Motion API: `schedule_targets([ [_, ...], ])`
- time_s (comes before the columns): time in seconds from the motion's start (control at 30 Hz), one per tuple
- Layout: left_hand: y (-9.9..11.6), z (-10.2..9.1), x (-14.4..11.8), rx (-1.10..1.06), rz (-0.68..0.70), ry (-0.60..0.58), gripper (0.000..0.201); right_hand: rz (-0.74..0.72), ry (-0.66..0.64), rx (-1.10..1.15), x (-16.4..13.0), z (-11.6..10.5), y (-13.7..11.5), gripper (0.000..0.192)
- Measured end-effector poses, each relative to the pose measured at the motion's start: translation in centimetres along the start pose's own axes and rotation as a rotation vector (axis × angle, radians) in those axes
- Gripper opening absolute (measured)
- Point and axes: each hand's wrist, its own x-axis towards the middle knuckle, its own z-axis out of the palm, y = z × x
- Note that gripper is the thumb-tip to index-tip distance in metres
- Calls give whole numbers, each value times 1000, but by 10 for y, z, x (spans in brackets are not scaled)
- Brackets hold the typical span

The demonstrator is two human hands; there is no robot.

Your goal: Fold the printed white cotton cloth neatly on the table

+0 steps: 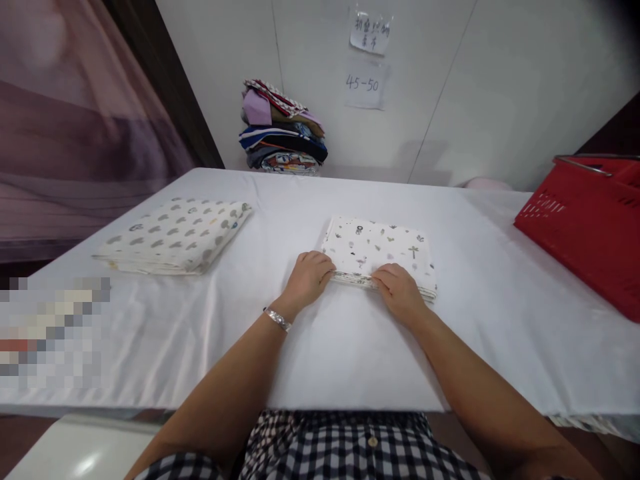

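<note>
A folded white cloth (383,247) with small grey, green and pink prints lies flat in front of me on the white-covered table. My left hand (311,275) grips its near edge at the left corner, thumb and fingers pressed together. Around the middle of that same edge, my right hand (397,288) pinches the folded layers. Several layers show along the near side between my hands. The fingertips are partly hidden by the backs of both hands.
A second folded cloth (175,233) with grey cloud-like prints lies to the left. A red plastic basket (590,227) stands at the right. Against the wall rises a stack of folded fabrics (283,137). A blurred patch (50,327) covers the table's left edge.
</note>
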Motion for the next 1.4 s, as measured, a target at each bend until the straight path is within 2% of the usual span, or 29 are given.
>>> schedule_targets([
  [0.27,-4,-1,0,-5,10,-2,18,12,-84,10,3,0,2,22],
  [0.53,-10,-1,6,-9,19,-33,21,-28,-26,7,5,2,1,22],
  [0.67,-11,0,7,-28,13,-16,20,39,-3,106,3,-1,-1,20],
  [0.73,-12,1,7,-30,11,-14,21,119,65,177,-2,-6,2,19],
  [0.87,-12,2,5,-32,13,-10,22,288,336,238,-23,-22,16,17],
  [0.97,-12,4,4,-29,17,3,22,398,414,184,-46,-35,25,17],
  [1.17,-11,6,5,-30,8,13,21,453,338,55,-77,-43,30,21],
  [1.4,-8,5,4,-35,-5,14,20,428,229,-37,-72,-49,30,25],
])
